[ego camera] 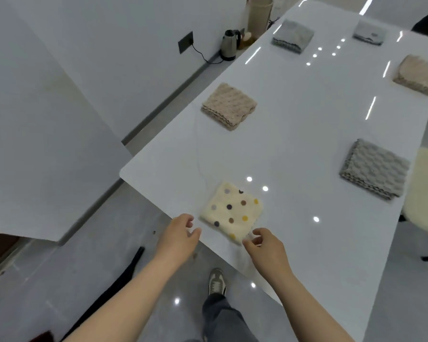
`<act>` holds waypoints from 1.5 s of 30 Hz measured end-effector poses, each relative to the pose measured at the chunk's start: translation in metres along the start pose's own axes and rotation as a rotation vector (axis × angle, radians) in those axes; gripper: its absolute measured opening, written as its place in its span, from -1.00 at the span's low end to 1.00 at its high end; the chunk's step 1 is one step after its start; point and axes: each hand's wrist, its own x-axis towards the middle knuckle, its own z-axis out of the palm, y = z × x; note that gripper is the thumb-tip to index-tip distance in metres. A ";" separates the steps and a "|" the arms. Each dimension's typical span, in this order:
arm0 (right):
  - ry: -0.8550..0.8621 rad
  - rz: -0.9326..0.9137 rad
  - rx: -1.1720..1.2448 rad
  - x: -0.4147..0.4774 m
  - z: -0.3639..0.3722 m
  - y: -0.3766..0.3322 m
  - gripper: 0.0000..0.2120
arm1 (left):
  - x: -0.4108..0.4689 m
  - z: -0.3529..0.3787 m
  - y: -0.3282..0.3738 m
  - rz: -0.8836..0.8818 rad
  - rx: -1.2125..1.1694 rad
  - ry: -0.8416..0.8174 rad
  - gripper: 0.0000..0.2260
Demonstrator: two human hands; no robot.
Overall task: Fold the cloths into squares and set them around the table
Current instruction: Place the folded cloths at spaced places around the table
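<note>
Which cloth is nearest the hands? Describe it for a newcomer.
On the white table, look to the near edge, just ahead of the left hand and right hand. The folded square there, the polka-dot cloth, alone is cream with coloured dots; the neighbouring beige cloth and grey cloth are plain.

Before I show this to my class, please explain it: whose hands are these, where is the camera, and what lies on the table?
No machine here: a person wears a camera on the head, looking down at their own bare hands. On the white table lie six folded cloths: a dotted cloth nearest, a beige cloth, a grey cloth, three more beyond. The left hand hovers beside the dotted cloth, holding nothing. The right hand is at its near corner; whether it pinches is unclear.
</note>
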 end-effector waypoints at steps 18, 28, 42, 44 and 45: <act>0.322 0.245 0.208 0.014 0.047 -0.032 -0.71 | 0.085 0.005 0.003 0.220 0.230 -0.233 -0.90; 0.462 0.310 0.271 0.008 0.064 -0.021 -0.73 | 0.091 0.013 -0.001 0.324 0.244 -0.277 -0.92; 0.468 0.315 0.208 0.004 0.062 -0.005 -0.83 | 0.079 0.025 0.004 0.309 0.273 -0.273 -0.89; 0.458 0.319 0.208 0.006 0.063 -0.006 -0.85 | 0.078 0.025 0.004 0.294 0.269 -0.253 -0.89; 0.451 0.320 0.211 0.006 0.063 -0.006 -0.86 | 0.077 0.026 0.004 0.289 0.268 -0.244 -0.88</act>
